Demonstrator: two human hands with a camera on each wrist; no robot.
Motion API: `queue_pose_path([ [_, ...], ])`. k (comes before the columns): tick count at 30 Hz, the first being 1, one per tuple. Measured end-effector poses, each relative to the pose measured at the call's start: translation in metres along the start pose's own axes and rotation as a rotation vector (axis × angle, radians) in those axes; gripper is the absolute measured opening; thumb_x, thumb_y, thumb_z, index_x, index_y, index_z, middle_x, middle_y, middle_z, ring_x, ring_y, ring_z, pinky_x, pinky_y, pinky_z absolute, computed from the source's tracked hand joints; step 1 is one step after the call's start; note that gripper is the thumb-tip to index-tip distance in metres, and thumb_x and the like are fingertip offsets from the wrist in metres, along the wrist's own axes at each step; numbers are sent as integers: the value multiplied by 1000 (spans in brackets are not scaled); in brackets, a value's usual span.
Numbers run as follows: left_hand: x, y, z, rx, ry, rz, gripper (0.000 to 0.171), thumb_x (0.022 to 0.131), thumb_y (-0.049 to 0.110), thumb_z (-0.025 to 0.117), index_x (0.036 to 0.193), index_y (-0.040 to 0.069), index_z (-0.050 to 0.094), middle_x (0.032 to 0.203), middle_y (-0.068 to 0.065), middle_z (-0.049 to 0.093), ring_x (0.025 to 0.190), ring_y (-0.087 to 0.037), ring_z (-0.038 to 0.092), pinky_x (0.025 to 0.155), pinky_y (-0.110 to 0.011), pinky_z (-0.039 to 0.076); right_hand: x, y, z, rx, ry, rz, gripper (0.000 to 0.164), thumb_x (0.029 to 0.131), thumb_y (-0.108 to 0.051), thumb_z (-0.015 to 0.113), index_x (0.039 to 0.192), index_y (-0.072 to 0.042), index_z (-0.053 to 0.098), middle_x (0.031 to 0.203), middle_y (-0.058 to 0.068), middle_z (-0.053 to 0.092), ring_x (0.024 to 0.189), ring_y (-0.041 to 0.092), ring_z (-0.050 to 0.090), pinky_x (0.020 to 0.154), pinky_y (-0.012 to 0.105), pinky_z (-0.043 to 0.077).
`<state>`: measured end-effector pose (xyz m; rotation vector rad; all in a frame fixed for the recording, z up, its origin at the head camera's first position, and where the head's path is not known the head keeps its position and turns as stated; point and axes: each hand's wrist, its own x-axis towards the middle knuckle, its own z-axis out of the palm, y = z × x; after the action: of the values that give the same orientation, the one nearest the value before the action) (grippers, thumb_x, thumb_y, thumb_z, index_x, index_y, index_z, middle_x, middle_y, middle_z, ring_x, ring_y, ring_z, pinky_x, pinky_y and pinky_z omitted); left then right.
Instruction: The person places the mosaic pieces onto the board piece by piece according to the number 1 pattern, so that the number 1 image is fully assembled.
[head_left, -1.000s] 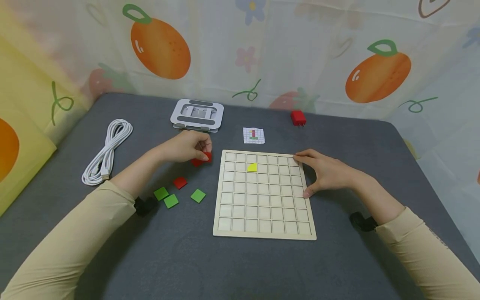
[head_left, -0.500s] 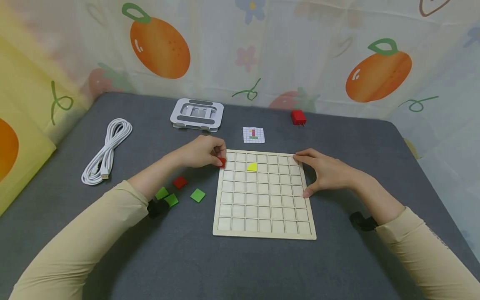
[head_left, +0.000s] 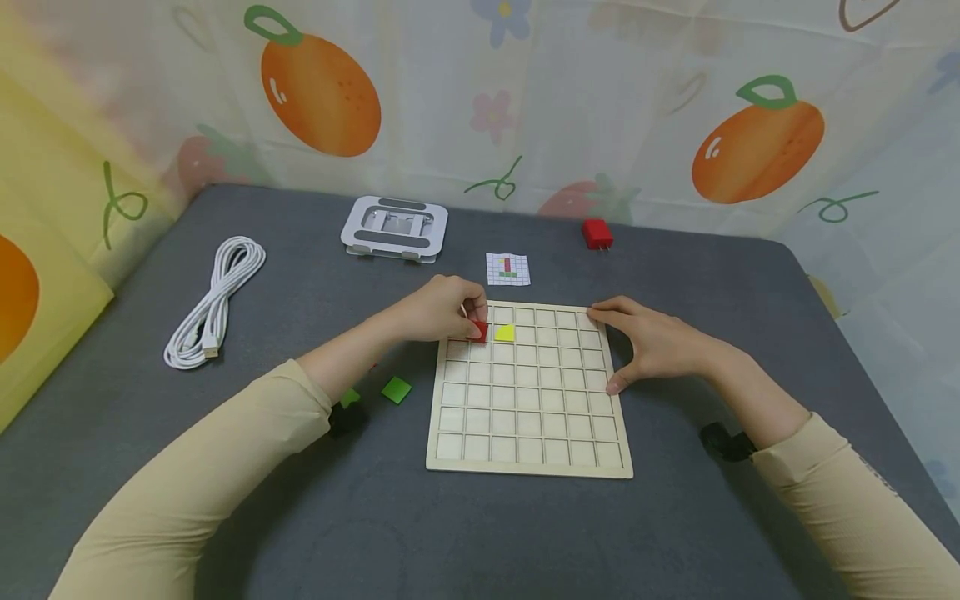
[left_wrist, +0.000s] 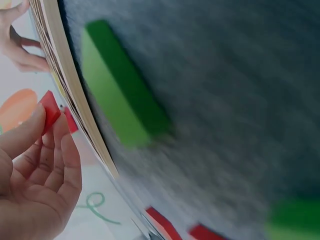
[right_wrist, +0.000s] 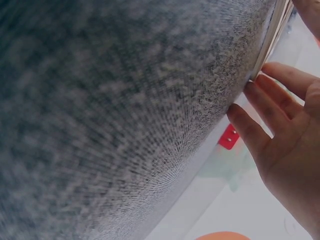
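Note:
My left hand (head_left: 441, 310) pinches a red square tile (head_left: 480, 332) between thumb and fingers, over the upper left squares of a pale wooden grid board (head_left: 528, 425). Just right of that tile, a yellow piece with one rounded corner (head_left: 505, 333) lies in a square. In the left wrist view the red tile (left_wrist: 50, 111) shows at the tip of the thumb. My right hand (head_left: 660, 343) touches the board's right edge with thumb and fingers spread; the right wrist view shows its fingers (right_wrist: 250, 130) mostly straight along that edge.
Green tiles (head_left: 396, 389) lie left of the board, some partly behind my left forearm. Two more red tiles (left_wrist: 164, 223) show in the left wrist view. Behind the board are a patterned grid card (head_left: 507, 269), a red plug adapter (head_left: 597, 234) and a grey folding stand (head_left: 395, 229). A coiled white cable (head_left: 213, 304) lies far left.
My left hand has carried the red tile rightward from the table, past the board's left edge, to beside the yellow piece. The right hand and the board have stayed put.

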<state>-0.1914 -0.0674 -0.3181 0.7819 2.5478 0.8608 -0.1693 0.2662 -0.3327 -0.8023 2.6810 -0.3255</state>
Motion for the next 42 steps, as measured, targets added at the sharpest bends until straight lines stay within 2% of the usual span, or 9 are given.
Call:
queue_pose_path([
  [11,17,22,22,9,5,5,6,86,6,69,91,8,68,88,-4,69,85,-15,61,78,-24,46,0,0,0,8,-4,3,114,65,-65,81,152,-8,35,153,11,35,136,32,44,95,51,48],
  [17,22,31,28,-18,22,-17,6,86,7,68,92,8,70,85,-4,70,80,-14,60,74,-23,45,1,0,1,24,0,6,113,65,-62,83,152,-9,35,153,10,36,136,30,44,100,50,47],
  [21,26,31,31,-42,35,-37,6,86,6,69,91,8,71,83,-3,69,78,-13,58,71,-22,43,1,1,2,30,0,1,112,65,-61,83,152,-9,35,153,11,36,136,30,44,101,51,46],
  [29,33,32,35,-81,112,-48,7,87,6,70,94,6,71,91,-7,74,85,-17,63,79,-26,48,0,0,0,42,-11,4,112,66,-61,83,153,-8,34,153,12,35,136,32,43,99,52,46],
  [33,34,32,37,-65,122,-36,7,87,6,71,94,6,72,92,-8,74,85,-16,64,78,-25,49,0,1,1,40,-8,2,112,66,-61,83,153,-8,35,153,12,34,137,32,43,99,51,46],
  [39,35,32,40,-18,134,-11,6,88,6,69,93,7,72,88,-6,74,79,-14,62,69,-21,45,0,1,1,33,-8,0,112,66,-64,81,152,-8,35,153,12,35,136,32,44,98,51,47],
  [42,35,30,41,4,143,-1,6,88,6,69,92,8,72,88,-5,74,79,-13,62,70,-22,46,1,1,2,39,-6,-6,113,66,-64,81,152,-8,35,153,12,36,136,32,44,99,52,46],
])
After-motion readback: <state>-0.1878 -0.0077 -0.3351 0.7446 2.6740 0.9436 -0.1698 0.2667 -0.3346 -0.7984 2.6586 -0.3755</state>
